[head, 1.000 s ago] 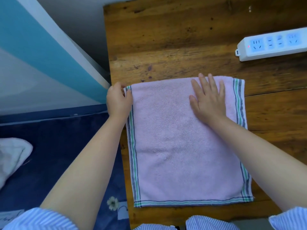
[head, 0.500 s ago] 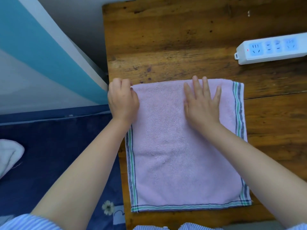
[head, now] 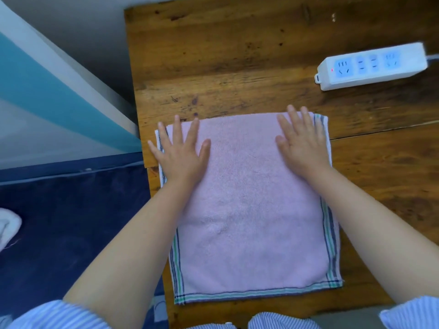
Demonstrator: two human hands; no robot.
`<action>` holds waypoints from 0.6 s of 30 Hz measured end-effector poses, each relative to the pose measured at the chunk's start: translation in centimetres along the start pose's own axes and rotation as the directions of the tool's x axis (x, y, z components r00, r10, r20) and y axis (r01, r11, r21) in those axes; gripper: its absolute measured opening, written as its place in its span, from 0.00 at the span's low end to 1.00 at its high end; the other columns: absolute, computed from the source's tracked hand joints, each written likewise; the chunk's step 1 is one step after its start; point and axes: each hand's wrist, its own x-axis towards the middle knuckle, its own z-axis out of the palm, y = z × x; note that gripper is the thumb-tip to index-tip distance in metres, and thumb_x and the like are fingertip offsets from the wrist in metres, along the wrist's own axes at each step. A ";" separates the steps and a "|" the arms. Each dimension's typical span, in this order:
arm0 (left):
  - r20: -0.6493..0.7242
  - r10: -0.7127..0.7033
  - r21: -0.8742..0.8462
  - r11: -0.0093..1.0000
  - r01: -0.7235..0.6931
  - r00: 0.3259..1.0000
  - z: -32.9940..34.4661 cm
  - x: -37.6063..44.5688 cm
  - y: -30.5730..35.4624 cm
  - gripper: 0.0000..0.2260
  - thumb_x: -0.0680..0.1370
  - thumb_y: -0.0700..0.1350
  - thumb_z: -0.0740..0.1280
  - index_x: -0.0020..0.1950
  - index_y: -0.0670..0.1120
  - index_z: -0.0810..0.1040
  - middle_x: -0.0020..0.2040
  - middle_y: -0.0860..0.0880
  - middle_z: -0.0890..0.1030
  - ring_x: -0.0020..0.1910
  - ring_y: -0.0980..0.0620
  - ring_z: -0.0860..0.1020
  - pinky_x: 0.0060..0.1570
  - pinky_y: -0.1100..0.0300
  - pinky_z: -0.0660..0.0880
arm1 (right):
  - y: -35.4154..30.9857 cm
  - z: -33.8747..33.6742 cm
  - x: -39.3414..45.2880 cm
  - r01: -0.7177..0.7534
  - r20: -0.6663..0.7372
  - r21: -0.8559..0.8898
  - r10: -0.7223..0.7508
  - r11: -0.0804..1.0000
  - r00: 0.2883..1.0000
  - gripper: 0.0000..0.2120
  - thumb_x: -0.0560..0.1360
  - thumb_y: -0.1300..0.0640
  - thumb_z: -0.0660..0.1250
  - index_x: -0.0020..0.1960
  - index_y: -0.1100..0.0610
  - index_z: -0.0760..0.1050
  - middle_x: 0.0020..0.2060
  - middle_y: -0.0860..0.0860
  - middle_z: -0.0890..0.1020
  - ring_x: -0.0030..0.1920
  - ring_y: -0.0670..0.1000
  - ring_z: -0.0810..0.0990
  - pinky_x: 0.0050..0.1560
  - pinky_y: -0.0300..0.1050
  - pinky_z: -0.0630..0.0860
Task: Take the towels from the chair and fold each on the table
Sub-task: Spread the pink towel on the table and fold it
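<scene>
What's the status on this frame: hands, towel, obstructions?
Left hand and right hand flat, pressing the far corners. Pink towel spread on wooden table. Power strip apart, far right.

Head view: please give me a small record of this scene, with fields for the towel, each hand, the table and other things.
towel: pink terry towel with striped edges, lying flat on the table
left hand: left hand, fingers straight and spread, pressing the towel's far left corner
right hand: right hand, fingers straight, pressing the towel's far right corner
table: brown wooden table
other things: white power strip with blue sockets on the table, far right, apart from the towel; white cloth on dark blue fabric at left
</scene>
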 end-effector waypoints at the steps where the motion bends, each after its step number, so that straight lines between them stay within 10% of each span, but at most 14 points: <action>1: -0.003 0.003 0.009 1.000 -0.003 1.000 0.0 -0.1 0.0 0.24 0.80 0.60 0.47 0.76 0.60 0.47 0.78 0.51 0.43 0.76 0.42 0.39 0.71 0.38 0.39 | 1.3 -0.3 -0.2 -0.029 -0.003 0.005 0.029 1.000 1.000 0.30 0.76 0.43 0.40 0.76 0.50 0.46 0.76 0.50 0.46 0.76 0.52 0.42 0.74 0.51 0.39; 12: 0.004 0.020 0.025 1.000 -0.020 1.000 -0.8 -0.3 0.1 0.26 0.80 0.59 0.48 0.77 0.56 0.46 0.78 0.47 0.42 0.76 0.42 0.39 0.72 0.41 0.37 | 2.8 -1.3 -1.2 -0.144 -0.043 0.029 0.146 0.989 0.988 0.28 0.81 0.48 0.46 0.76 0.57 0.43 0.76 0.53 0.43 0.76 0.54 0.39 0.74 0.54 0.38; 18: -0.022 0.198 -0.014 0.980 -0.198 0.980 0.8 -5.2 -1.2 0.34 0.73 0.63 0.42 0.77 0.51 0.54 0.77 0.41 0.47 0.77 0.41 0.45 0.72 0.40 0.42 | 2.0 2.3 -7.7 0.227 -0.173 0.083 -0.210 0.970 0.962 0.26 0.77 0.49 0.47 0.71 0.59 0.59 0.71 0.62 0.65 0.73 0.58 0.52 0.68 0.63 0.53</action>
